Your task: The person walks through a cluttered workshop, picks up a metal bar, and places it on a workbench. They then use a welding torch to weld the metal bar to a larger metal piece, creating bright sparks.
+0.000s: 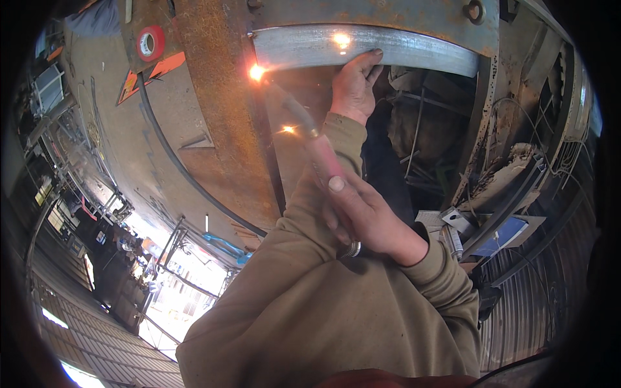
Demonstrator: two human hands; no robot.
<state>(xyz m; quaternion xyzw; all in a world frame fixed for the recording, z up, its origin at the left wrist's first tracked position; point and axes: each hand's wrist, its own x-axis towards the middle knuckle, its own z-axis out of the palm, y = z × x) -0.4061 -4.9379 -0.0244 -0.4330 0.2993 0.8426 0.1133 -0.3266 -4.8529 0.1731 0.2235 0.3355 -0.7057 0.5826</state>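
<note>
Welding torch [304, 132] sits clamped in my right hand [365, 216], its tip sparking at the left end of the grey steel strip [388, 48] against the rusty plate [223, 110]. My left hand [354, 87] presses the strip, fingers spread flat. Tacking looks underway; next I'd judge steady bracing matters.

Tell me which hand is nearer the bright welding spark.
Left. The left hand rests on the steel bar just right of the spark; the right hand grips the torch handle lower down.

We only get one head-mounted fisheye, looking close-up along our arms at the rusty steel panel [220, 129], edges bending hard.
</note>
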